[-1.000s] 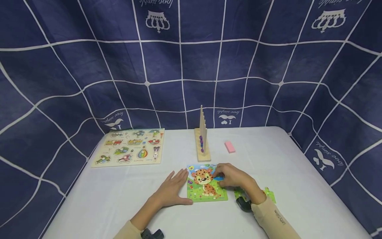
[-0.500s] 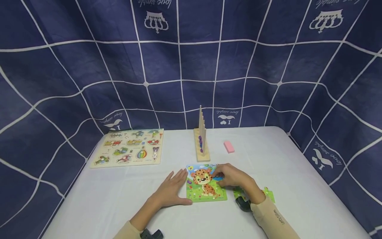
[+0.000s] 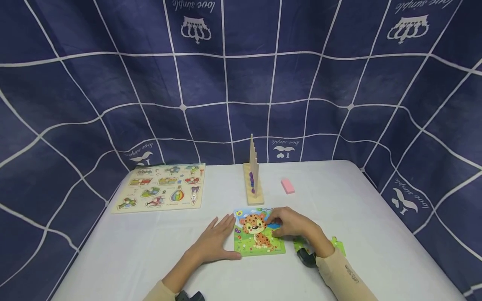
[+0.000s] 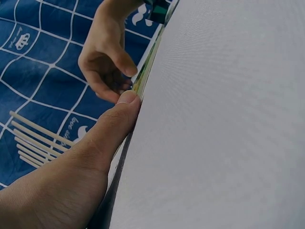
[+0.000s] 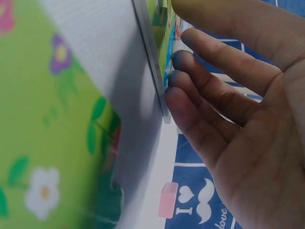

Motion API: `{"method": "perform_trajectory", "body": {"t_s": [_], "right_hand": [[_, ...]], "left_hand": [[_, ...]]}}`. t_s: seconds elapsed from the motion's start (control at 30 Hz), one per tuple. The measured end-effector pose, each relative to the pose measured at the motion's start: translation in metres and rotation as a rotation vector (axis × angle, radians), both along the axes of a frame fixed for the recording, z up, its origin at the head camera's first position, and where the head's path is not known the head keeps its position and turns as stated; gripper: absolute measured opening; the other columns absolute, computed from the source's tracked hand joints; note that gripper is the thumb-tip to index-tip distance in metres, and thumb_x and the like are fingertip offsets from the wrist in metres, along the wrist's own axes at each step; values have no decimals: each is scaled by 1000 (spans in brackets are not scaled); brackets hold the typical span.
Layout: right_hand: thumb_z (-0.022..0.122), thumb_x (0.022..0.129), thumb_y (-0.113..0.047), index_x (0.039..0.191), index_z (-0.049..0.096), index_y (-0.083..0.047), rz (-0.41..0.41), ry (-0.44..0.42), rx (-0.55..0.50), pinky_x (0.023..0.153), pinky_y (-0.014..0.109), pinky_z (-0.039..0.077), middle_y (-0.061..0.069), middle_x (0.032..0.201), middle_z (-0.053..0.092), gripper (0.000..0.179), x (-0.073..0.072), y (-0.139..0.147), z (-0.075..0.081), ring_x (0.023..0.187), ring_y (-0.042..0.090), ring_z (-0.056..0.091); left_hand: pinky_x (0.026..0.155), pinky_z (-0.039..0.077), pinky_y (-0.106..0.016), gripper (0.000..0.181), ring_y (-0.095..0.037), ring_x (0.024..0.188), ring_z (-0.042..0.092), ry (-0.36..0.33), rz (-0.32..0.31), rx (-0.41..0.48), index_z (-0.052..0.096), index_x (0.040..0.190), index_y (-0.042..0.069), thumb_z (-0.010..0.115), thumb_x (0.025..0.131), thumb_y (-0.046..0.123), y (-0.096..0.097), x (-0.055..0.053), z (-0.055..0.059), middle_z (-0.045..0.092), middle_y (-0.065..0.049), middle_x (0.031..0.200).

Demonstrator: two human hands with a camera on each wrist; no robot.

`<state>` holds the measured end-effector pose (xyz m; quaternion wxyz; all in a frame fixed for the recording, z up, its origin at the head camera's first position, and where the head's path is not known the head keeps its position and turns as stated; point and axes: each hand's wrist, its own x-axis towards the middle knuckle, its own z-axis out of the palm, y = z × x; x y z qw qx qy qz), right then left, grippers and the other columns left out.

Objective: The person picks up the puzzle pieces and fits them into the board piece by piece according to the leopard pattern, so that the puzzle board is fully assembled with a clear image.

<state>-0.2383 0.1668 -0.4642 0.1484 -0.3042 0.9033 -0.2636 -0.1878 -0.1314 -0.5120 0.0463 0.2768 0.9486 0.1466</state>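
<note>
Lower centre of the head view, leopard puzzle [image 3: 256,234] lies flat on the white table [image 3: 260,280], both hands at it. Vs one second back: next to nothing moves, the whole view just slides slightly; hands keep the same spots. My read: right side of the puzzle is still being worked, not done, since loose pieces remain. Left hand [image 3: 214,240] spread, thumb out, seems to brace the puzzle's left edge. Right hand [image 3: 291,223] on the puzzle's upper right, fingers bent, thumb and forefinger down; can't tell if they pinch a piece, view there is poor.

Green loose piece [image 3: 338,245] at lower right, just above the tan sleeve [image 3: 342,276]; another loose piece [image 3: 299,243] part-hidden by the black wrist device [image 3: 306,258] and forearm. So hand blocks the work spot, wrist blocks the pieces. Farther up: pegged stand [image 3: 255,202] at centre, purple beads [image 3: 252,180] on it, pink block [image 3: 288,186] to its right, vehicle board [image 3: 165,207] at left.
</note>
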Motion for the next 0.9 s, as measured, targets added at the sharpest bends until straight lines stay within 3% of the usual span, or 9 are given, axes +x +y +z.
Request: {"method": "perform_trajectory", "body": {"t_s": [0.37, 0.9], "right_hand": [[85, 73, -21, 106, 72, -10, -71, 10, -44, 65, 20, 46, 1, 90, 64, 37, 2, 11, 12, 78, 13, 52], [85, 73, -20, 123, 64, -4, -98, 36, -1, 70, 23, 47, 2, 95, 63, 57, 5, 30, 28, 85, 16, 54]], "left_hand": [[124, 15, -50, 120, -23, 152, 20, 1, 2, 8, 25, 154, 8, 53, 69, 87, 0, 1, -1, 20, -6, 163], [124, 15, -51, 119, -23, 152, 20, 9, -4, 13, 24, 155, 9, 54, 70, 86, 0, 0, 0, 20, -6, 163]]}}
